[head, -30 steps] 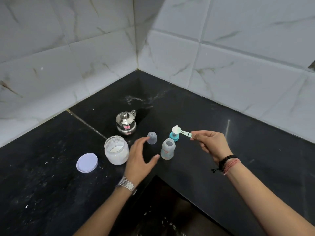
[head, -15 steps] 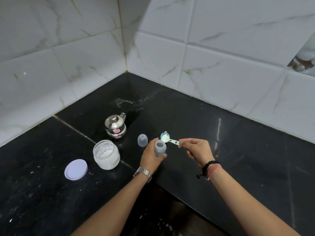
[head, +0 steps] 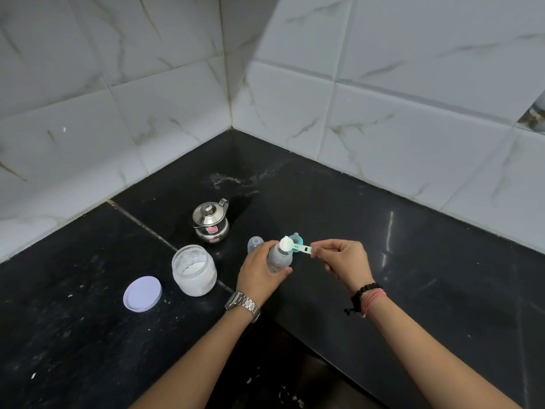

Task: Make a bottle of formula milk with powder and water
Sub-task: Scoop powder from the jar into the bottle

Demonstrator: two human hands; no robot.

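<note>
The left hand (head: 259,273), open a second ago, now grips the baby bottle (head: 280,256). The right hand (head: 342,261) has brought its pinched, heaped scoop (head: 290,245) over the mouth; tipping looks next.

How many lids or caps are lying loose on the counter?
3: a purple lid left of the jar, a clear cap and a teal teat ring behind the bottle, partly hidden.

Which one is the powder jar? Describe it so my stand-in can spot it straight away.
Start at the corner where the two tiled walls meet and come forward over the black counter past the small steel pot. The powder jar stands just in front of that pot, left of the left hand. It is the only wide, open, clear jar with white powder inside, and its lilac lid lies flat to its left.
</note>
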